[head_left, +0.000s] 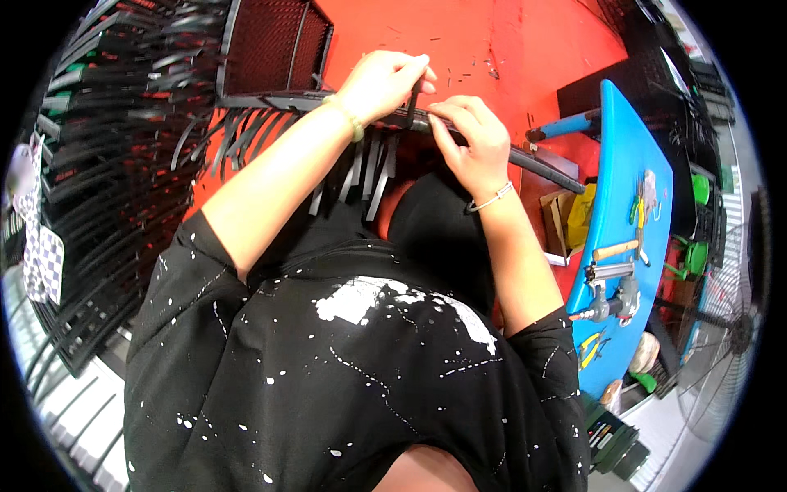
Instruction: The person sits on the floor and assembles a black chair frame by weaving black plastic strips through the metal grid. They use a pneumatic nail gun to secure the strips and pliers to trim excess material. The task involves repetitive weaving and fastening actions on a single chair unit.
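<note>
A long black bar point(548, 170) lies across in front of my body, with a row of black straps point(379, 182) hanging from its near side. My left hand point(381, 84) is closed just above the bar, its fingertips pinching a black strap point(412, 107) that stands up from it. My right hand point(477, 146) bends over the bar just right of that strap. Its thumb and fingers close on the bar's edge, and the fingertips are partly hidden against the dark surface.
At the far left stands a black woven panel point(275, 49); a dense stack of strapped black frames point(123, 164) fills the left side. To the right, a blue table point(631, 189) carries a hammer point(615, 250), pliers and a metal tool. A cardboard box point(556, 221) sits beside it. Black scraps dot the red floor point(393, 20).
</note>
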Tool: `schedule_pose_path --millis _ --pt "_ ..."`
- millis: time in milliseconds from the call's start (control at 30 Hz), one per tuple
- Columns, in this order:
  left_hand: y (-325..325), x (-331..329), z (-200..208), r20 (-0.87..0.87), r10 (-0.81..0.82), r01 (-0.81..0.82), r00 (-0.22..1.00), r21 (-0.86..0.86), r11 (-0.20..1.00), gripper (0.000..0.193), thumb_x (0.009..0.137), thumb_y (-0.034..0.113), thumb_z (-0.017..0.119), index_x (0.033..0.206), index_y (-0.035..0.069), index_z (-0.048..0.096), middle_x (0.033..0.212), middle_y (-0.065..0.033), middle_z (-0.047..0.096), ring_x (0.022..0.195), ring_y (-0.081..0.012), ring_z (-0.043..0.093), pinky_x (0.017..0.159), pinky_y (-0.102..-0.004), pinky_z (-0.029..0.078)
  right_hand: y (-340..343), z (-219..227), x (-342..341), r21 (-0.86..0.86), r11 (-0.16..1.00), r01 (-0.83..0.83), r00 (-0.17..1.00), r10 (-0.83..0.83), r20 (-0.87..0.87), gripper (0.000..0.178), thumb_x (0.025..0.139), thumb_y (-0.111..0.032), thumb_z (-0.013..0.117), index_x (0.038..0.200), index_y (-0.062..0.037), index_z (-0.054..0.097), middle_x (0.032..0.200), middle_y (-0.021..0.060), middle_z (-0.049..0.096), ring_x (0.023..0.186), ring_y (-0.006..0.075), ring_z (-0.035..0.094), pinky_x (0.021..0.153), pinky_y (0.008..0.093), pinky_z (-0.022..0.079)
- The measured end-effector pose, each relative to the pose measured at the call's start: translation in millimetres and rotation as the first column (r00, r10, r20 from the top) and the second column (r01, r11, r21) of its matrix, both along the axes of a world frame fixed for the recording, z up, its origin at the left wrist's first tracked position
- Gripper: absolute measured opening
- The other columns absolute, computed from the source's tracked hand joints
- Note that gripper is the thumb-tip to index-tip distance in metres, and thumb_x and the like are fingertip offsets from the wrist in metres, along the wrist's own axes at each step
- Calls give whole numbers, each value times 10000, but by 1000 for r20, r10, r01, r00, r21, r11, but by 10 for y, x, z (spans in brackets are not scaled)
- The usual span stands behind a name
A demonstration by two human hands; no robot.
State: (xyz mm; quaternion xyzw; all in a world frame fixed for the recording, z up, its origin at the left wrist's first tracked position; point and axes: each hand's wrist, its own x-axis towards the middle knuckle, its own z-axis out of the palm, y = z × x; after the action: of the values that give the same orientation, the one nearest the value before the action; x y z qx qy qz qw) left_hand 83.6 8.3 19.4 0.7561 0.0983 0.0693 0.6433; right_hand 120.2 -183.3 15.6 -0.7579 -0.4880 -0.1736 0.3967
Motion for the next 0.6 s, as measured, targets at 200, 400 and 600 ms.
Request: schedule_pose_path --millis 200,400,600 --pt "11 90 -199 -14 3 -4 1000 -41 999 400 1055 321 535 1076 -25 734 971 -72 750 893 -118 676 845 -281 529 297 162 185 -273 955 -117 954 185 237 288 750 -37 754 1028 -85 696 978 61 654 905 268 644 792 370 539" --pt "80 -332 -26 75 -4 -34 997 493 869 333 985 293 609 1145 16 703 1000 -124 752 924 -247 720 846 -347 551 229 72 243 -230 969 -87 952 149 268 249 754 -78 763 997 -111 727 899 23 661 826 233 646 751 355 531" --pt "220 -684 -157 17 -183 110 983 746 657 325 851 320 728 1097 108 746 991 -109 744 951 -301 704 861 -412 552 218 -11 263 -178 983 -44 967 87 239 227 765 -68 780 987 -102 752 913 44 670 830 235 652 737 353 533"
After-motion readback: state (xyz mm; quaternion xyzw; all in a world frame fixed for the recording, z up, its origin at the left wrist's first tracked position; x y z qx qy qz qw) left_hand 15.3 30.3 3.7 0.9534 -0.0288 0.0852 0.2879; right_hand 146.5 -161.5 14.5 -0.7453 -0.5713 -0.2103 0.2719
